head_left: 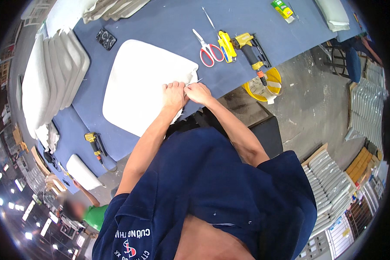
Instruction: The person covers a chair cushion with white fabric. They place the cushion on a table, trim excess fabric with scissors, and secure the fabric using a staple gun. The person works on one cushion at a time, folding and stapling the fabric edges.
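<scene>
A white, rounded-corner seat cushion [138, 86] lies on the blue-covered table in front of me. At its near right edge my left hand [174, 95] presses down with bent fingers and grips the white fabric [190, 78]. Right beside it my right hand [198, 92] pinches the same loose fabric edge, the two hands almost touching. The cloth is bunched and frayed there, and the fingertips are partly hidden. Just beyond the hands lie red-handled scissors [211, 54], a yellow tool [226, 46] and a yellow-and-black staple gun [249, 50].
Padded white cushions [52, 73] stand stacked at the left. A dark patterned phone [105, 39] and a green-yellow box [282, 9] lie farther back. A second staple gun [95, 145] rests at the left. A yellow bucket [273, 78] stands below the right edge. A person in green [95, 216] is at lower left.
</scene>
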`<state>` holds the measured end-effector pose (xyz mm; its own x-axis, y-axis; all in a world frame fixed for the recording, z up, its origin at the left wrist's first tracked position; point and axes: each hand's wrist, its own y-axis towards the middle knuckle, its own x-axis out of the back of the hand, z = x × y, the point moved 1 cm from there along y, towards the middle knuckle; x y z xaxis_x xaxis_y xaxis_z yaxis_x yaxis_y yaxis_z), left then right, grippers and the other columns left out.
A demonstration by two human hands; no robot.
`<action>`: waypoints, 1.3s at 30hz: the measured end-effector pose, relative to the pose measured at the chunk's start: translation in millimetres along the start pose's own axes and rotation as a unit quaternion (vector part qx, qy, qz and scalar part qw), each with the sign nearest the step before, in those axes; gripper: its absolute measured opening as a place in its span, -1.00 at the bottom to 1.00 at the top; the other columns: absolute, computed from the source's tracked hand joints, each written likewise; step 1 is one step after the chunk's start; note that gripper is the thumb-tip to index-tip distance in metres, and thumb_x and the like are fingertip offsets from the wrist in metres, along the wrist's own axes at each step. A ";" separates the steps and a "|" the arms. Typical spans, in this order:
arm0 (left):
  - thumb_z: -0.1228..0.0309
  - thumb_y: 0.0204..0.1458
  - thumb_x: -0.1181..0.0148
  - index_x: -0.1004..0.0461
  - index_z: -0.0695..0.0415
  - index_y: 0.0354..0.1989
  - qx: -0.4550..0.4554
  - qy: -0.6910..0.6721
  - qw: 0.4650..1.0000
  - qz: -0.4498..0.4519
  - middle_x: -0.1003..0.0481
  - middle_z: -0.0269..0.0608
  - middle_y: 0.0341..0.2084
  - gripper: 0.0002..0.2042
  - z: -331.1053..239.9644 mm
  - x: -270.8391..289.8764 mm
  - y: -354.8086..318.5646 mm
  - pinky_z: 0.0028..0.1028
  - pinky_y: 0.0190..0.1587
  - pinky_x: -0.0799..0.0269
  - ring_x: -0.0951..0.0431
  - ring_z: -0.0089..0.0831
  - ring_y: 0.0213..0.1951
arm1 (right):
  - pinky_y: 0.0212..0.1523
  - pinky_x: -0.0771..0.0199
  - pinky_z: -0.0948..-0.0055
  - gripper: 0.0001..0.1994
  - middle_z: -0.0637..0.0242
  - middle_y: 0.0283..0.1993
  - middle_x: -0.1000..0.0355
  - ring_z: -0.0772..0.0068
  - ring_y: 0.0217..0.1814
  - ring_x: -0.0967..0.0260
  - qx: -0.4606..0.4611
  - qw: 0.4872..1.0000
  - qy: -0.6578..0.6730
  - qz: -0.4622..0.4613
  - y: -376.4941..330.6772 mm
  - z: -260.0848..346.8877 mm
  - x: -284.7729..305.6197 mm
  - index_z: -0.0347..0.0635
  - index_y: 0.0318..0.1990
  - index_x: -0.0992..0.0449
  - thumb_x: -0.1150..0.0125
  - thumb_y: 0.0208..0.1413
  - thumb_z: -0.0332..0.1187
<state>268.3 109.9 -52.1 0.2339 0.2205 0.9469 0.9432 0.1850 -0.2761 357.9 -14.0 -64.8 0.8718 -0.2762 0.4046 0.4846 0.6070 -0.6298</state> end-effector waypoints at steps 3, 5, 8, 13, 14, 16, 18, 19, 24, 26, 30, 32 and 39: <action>0.22 0.09 -0.33 -0.62 0.01 -0.34 -0.041 -0.030 0.999 0.011 -0.58 -0.20 -0.28 -0.85 11.8 1.2 1.9 -0.05 0.02 -0.37 -0.64 -0.14 -0.10 | 0.02 -0.59 -0.08 -0.54 -0.08 -0.21 -0.65 -0.20 -0.04 -0.63 0.127 0.991 -0.044 0.018 21.0 -25.8 -8.6 -0.20 -0.26 -0.71 0.01 0.25 -0.01; 0.19 0.18 -0.25 -0.60 0.04 -0.51 -0.044 -0.088 0.995 0.019 -0.54 -0.20 -0.39 -0.73 26.4 -2.0 4.6 -0.04 -0.04 -0.37 -0.62 -0.13 -0.19 | -0.07 -0.60 0.04 -0.67 0.03 -0.18 -0.68 -0.07 -0.10 -0.64 0.009 0.986 0.100 0.134 -0.8 -15.0 43.2 -0.17 -0.24 -0.67 -0.15 0.23 -0.09; 0.12 0.24 -0.18 -0.55 0.07 -0.59 -0.053 -0.132 0.989 0.038 -0.50 -0.18 -0.50 -0.61 33.8 0.2 5.2 -0.04 -0.10 -0.36 -0.58 -0.09 -0.30 | 0.13 -0.44 -0.11 -0.60 0.05 0.05 -0.49 -0.05 0.17 -0.45 0.018 0.857 -0.230 -0.460 -16.4 -54.1 104.2 -0.08 0.13 -0.49 -0.30 0.14 -0.24; 0.14 0.24 -0.18 -0.56 0.07 -0.59 -0.065 -0.148 0.982 0.093 -0.53 -0.20 -0.48 -0.62 33.0 9.9 15.4 -0.04 -0.09 -0.37 -0.60 -0.11 -0.29 | 0.28 -0.38 -0.17 -0.31 -0.06 0.19 -0.43 -0.28 0.31 -0.37 -0.152 0.846 -0.300 -0.414 27.4 -124.0 166.9 -0.17 0.39 -0.30 -0.38 0.08 -0.29; 0.15 0.24 -0.18 -0.57 0.06 -0.59 -0.063 -0.144 0.982 0.107 -0.54 -0.21 -0.47 -0.63 32.9 13.4 17.5 -0.04 -0.07 -0.37 -0.61 -0.13 -0.27 | 0.25 -0.43 -0.15 -0.31 -0.09 0.16 -0.47 -0.28 0.28 -0.42 -0.141 0.865 -0.264 -0.403 34.7 -134.8 178.8 -0.17 0.40 -0.31 -0.36 0.10 -0.25; 0.16 0.23 -0.18 -0.57 0.06 -0.59 -0.078 -0.150 0.982 0.086 -0.55 -0.21 -0.47 -0.64 36.9 7.0 17.2 -0.05 -0.09 -0.37 -0.61 -0.13 -0.27 | 0.19 -0.51 -0.12 -0.32 -0.15 0.11 -0.56 -0.28 0.21 -0.52 -0.111 0.899 -0.196 -0.375 39.4 -142.3 201.8 -0.16 0.41 -0.33 -0.32 0.15 -0.16; 0.16 0.24 -0.17 -0.55 0.07 -0.58 -0.072 -0.162 0.982 0.062 -0.53 -0.20 -0.48 -0.64 41.2 -3.1 13.7 -0.05 -0.12 -0.36 -0.60 -0.11 -0.29 | 0.11 -0.58 -0.11 -0.37 -0.18 -0.03 -0.62 -0.27 0.08 -0.59 -0.104 0.912 -0.175 -0.356 12.8 -91.4 228.6 -0.18 0.36 -0.39 -0.30 0.15 -0.15; 0.16 0.25 -0.17 -0.53 0.08 -0.58 -0.072 -0.167 0.982 0.055 -0.52 -0.20 -0.48 -0.63 41.8 -3.5 12.8 -0.05 -0.14 -0.36 -0.59 -0.10 -0.31 | 0.08 -0.61 -0.11 -0.39 -0.20 -0.09 -0.65 -0.27 0.02 -0.62 -0.106 0.918 -0.164 -0.344 -9.3 -65.8 232.7 -0.19 0.33 -0.42 -0.30 0.15 -0.14; 0.16 0.25 -0.14 -0.58 0.06 -0.56 -0.071 -0.147 0.983 0.079 -0.55 -0.18 -0.44 -0.65 39.7 6.0 13.6 -0.06 -0.10 -0.36 -0.61 -0.12 -0.25 | -0.18 -0.58 -0.08 -0.59 -0.06 -0.31 -0.61 -0.27 -0.17 -0.61 0.151 0.944 -0.017 -0.294 -80.7 -40.6 132.2 -0.12 -0.04 -0.56 -0.49 -0.06 -0.24; 0.16 0.25 -0.13 -0.58 0.07 -0.55 -0.075 -0.157 0.981 0.080 -0.55 -0.18 -0.43 -0.64 39.7 8.7 11.5 -0.05 -0.09 -0.36 -0.61 -0.12 -0.24 | -0.17 -0.60 -0.07 -0.59 -0.06 -0.30 -0.62 -0.25 -0.18 -0.61 0.116 0.977 -0.037 -0.174 -89.8 -37.1 80.0 -0.07 -0.06 -0.62 -0.49 -0.12 -0.21; 0.16 0.26 -0.13 -0.59 0.06 -0.54 -0.076 -0.152 0.981 0.097 -0.55 -0.18 -0.43 -0.64 40.7 10.2 12.3 -0.05 -0.07 -0.36 -0.61 -0.12 -0.23 | -0.16 -0.60 -0.05 -0.56 -0.04 -0.34 -0.61 -0.19 -0.23 -0.60 0.074 0.990 -0.035 -0.118 -82.4 -43.3 -1.4 -0.08 -0.01 -0.65 -0.51 -0.08 -0.19; 0.15 0.27 -0.13 -0.59 0.06 -0.54 -0.072 -0.157 0.979 0.103 -0.55 -0.18 -0.44 -0.64 42.0 9.8 15.7 -0.06 -0.06 -0.36 -0.61 -0.12 -0.23 | -0.17 -0.60 -0.04 -0.57 -0.04 -0.34 -0.61 -0.18 -0.23 -0.60 0.071 0.989 -0.043 -0.119 -78.6 -37.6 -9.5 -0.08 0.00 -0.64 -0.51 -0.08 -0.22; 0.16 0.27 -0.14 -0.57 0.06 -0.54 -0.085 -0.165 0.980 0.075 -0.53 -0.21 -0.46 -0.64 43.9 3.0 12.6 -0.08 -0.08 -0.35 -0.60 -0.13 -0.26 | -0.21 -0.59 -0.03 -0.55 -0.01 -0.38 -0.61 -0.18 -0.26 -0.60 0.064 0.988 -0.050 -0.134 -75.5 -33.8 -14.4 -0.08 0.00 -0.64 -0.53 -0.11 -0.24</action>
<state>270.5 155.0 -60.0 0.3097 0.5358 0.7855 0.9364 -0.0285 -0.3497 311.2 -81.0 -45.5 0.6987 -0.3688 0.6130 0.6786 0.6130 -0.4047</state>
